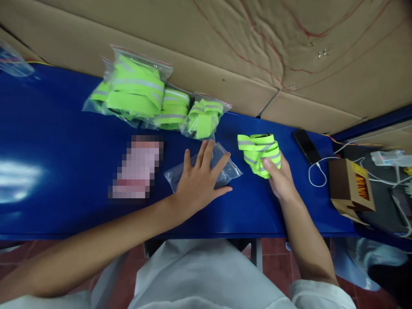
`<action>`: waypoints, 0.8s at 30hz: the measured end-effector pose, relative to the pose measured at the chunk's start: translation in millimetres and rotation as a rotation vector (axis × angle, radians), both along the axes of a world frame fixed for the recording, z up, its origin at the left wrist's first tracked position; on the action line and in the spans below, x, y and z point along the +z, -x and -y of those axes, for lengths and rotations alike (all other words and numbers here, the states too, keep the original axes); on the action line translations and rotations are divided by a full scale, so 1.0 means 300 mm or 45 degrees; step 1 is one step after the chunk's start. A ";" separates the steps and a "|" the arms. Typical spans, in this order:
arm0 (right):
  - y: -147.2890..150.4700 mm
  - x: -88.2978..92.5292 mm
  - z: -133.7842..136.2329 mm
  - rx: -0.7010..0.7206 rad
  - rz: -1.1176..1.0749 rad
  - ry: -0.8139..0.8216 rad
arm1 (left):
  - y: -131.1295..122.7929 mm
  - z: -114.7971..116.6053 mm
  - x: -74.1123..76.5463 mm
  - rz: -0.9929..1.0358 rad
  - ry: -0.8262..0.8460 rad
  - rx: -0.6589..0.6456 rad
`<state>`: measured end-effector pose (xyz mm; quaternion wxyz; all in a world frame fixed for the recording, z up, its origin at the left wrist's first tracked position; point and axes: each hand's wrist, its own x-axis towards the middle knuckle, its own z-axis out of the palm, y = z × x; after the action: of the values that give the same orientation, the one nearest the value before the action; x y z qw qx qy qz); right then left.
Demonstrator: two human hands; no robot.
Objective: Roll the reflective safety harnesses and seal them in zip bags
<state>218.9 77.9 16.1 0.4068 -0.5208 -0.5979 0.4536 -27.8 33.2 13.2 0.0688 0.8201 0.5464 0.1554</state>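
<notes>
My left hand (201,178) lies with its fingers spread on a clear plastic bag (175,174), pressing it against the blue table. Most of the bag's middle is hidden under the palm. On the right, my right hand (280,174) grips a folded bundle of neon yellow-green reflective strap (259,152) with grey stripes, the thumb across its front. The bundle is apart from the bag. Behind my left hand, a small clear bag of similar straps (204,120) leans near the cardboard wall, beside more bagged straps (175,107) and a larger full bag (135,88).
A pixelated pinkish item (137,167) lies left of my left hand on the blue table (74,171). To the right are a black phone (306,146) on a white cable and an open cardboard box (349,184). A cardboard wall (193,64) bounds the back.
</notes>
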 end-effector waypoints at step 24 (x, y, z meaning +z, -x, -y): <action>-0.141 0.194 0.023 0.637 0.368 -0.078 | 0.074 -0.043 -0.002 0.712 0.137 -0.469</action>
<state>261.3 71.1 74.3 0.2084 -0.4037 -0.7730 0.4428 -49.9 46.1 12.7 0.2861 0.8257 0.3566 0.3304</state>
